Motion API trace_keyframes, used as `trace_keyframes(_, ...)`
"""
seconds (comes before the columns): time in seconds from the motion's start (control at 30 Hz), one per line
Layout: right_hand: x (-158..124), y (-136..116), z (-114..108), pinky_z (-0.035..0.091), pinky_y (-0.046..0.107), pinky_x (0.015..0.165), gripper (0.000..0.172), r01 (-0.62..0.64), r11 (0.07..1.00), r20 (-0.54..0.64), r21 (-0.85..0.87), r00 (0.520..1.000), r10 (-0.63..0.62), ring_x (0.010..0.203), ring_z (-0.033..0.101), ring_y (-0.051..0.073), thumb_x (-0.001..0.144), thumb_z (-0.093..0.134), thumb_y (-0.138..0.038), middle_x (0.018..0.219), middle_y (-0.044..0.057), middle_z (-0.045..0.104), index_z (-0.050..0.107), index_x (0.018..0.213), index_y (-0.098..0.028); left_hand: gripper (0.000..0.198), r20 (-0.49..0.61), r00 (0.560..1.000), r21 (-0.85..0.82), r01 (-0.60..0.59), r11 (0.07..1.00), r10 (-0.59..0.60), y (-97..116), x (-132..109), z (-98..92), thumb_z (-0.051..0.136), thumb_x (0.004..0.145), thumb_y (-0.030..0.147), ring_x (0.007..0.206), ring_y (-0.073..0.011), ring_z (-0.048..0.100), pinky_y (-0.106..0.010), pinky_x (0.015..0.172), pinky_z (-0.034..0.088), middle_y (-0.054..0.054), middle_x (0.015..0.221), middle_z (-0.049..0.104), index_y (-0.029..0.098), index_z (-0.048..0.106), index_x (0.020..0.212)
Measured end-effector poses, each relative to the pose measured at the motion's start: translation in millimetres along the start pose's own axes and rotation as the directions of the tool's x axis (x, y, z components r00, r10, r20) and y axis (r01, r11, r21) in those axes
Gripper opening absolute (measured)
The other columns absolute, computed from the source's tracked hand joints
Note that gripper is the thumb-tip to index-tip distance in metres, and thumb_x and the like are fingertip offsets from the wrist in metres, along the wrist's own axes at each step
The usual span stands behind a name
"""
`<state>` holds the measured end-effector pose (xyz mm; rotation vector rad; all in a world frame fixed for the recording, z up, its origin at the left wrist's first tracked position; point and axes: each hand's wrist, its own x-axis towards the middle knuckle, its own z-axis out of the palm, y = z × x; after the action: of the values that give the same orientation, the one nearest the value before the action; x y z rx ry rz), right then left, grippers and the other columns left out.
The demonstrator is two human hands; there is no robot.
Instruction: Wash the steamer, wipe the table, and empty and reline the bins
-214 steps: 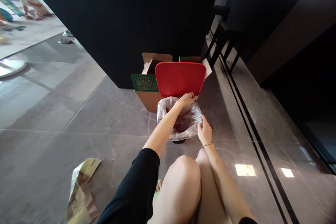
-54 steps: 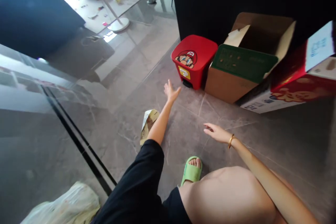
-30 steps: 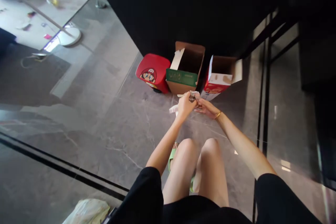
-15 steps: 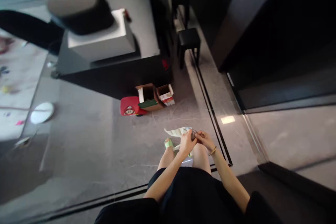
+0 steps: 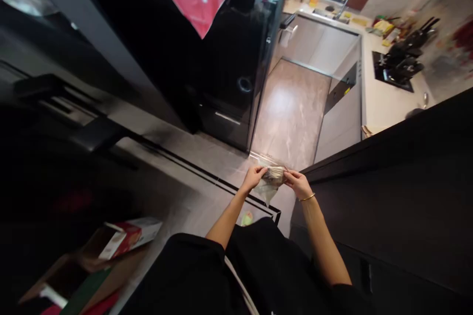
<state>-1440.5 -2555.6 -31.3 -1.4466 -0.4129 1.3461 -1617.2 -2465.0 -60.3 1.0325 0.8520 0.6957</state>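
Note:
A thin, whitish, see-through plastic bag hangs in front of my body, its upper part gathered into folds and its lower end tapering to a loose point. My left hand pinches the bag's left edge between thumb and fingers. On the opposite edge, my right hand, with a gold bangle at the wrist, also has its fingers closed on the bag. Blur hides whether anything lies inside the folds.
Ahead, a kitchen floor lies beyond a glass door edge. A counter with a black stove runs along the right. A dark cabinet stands close at my right. Open cardboard boxes and black stools are on the left.
My view has swung right, from the room with the table to the kitchen doorway. My hands have moved apart, and the bag is now stretched between them.

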Motion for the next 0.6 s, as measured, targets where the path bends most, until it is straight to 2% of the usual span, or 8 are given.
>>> trace_keyframes(0.07,28,-29,-20,0.056,0.029,0.069,0.043,0.048,0.999,-0.132,0.006,0.990,-0.046,0.062,0.064,0.013,0.042,0.091,-0.042,0.068,0.000,0.069,0.069,0.069,-0.016,0.044,0.082,0.997,-0.087,0.018,0.996,-0.011,16,39,34.0,0.078,0.060,0.054,0.066,-0.0133,0.057,-0.027,0.070,0.046,-0.001,0.069,0.065,0.013,0.067,0.072)
trace_keyframes(0.13,62,-54,-35,0.055,0.028,0.064,0.043,0.084,0.996,-0.218,0.041,0.973,-0.074,0.057,0.061,0.012,0.037,0.092,-0.040,0.062,-0.002,0.067,0.066,0.062,-0.016,0.046,0.138,0.989,-0.214,0.076,0.974,-0.047,28,79,59.4,0.082,0.058,0.051,0.071,-0.0133,0.059,-0.027,0.074,0.047,-0.002,0.075,0.067,0.014,0.065,0.077)
trace_keyframes(0.27,143,-109,-70,0.051,0.023,0.060,0.042,0.071,0.979,-0.187,0.191,0.982,-0.035,0.058,0.060,0.010,0.038,0.092,-0.041,0.063,-0.002,0.067,0.068,0.063,-0.017,0.047,0.122,0.980,-0.318,0.189,0.929,-0.158,43,172,91.4,0.090,0.049,0.040,0.065,-0.0103,0.058,-0.024,0.068,0.046,0.000,0.070,0.064,0.013,0.057,0.071)
trace_keyframes(0.4,224,-176,-116,0.051,0.022,0.064,0.044,0.079,0.970,-0.150,0.232,0.988,-0.045,0.063,0.062,0.010,0.042,0.091,-0.043,0.068,0.000,0.070,0.074,0.072,-0.017,0.051,0.174,0.962,-0.360,0.263,0.895,-0.212,65,290,116.4,0.092,0.045,0.035,0.059,-0.0084,0.054,-0.021,0.060,0.042,0.002,0.064,0.059,0.015,0.049,0.064)
trace_keyframes(0.47,259,-210,-145,0.051,0.023,0.066,0.043,0.112,0.971,-0.171,0.211,0.982,-0.076,0.064,0.062,0.011,0.044,0.091,-0.044,0.070,0.001,0.071,0.075,0.074,-0.017,0.056,0.204,0.954,-0.304,0.274,0.912,-0.218,78,353,135.2,0.092,0.042,0.034,0.053,-0.0056,0.047,-0.019,0.054,0.036,0.007,0.056,0.050,0.017,0.041,0.060)
trace_keyframes(0.53,290,-243,-176,0.051,0.023,0.065,0.042,0.149,0.968,-0.221,0.203,0.970,-0.103,0.065,0.062,0.011,0.045,0.091,-0.042,0.071,0.001,0.070,0.075,0.075,-0.018,0.057,0.200,0.961,-0.175,0.229,0.958,-0.193,90,416,160.5,0.092,0.041,0.034,0.051,-0.0040,0.042,-0.017,0.051,0.031,0.009,0.055,0.044,0.017,0.042,0.062)
trace_keyframes(0.6,317,-274,-207,0.049,0.021,0.063,0.040,0.206,0.955,-0.311,0.215,0.941,-0.132,0.066,0.060,0.010,0.044,0.092,-0.038,0.071,0.000,0.069,0.074,0.073,-0.018,0.054,0.146,0.973,-0.026,0.187,0.982,-0.182,98,474,190.7,0.091,0.044,0.037,0.053,-0.0042,0.044,-0.017,0.053,0.032,0.008,0.063,0.050,0.017,0.050,0.073)
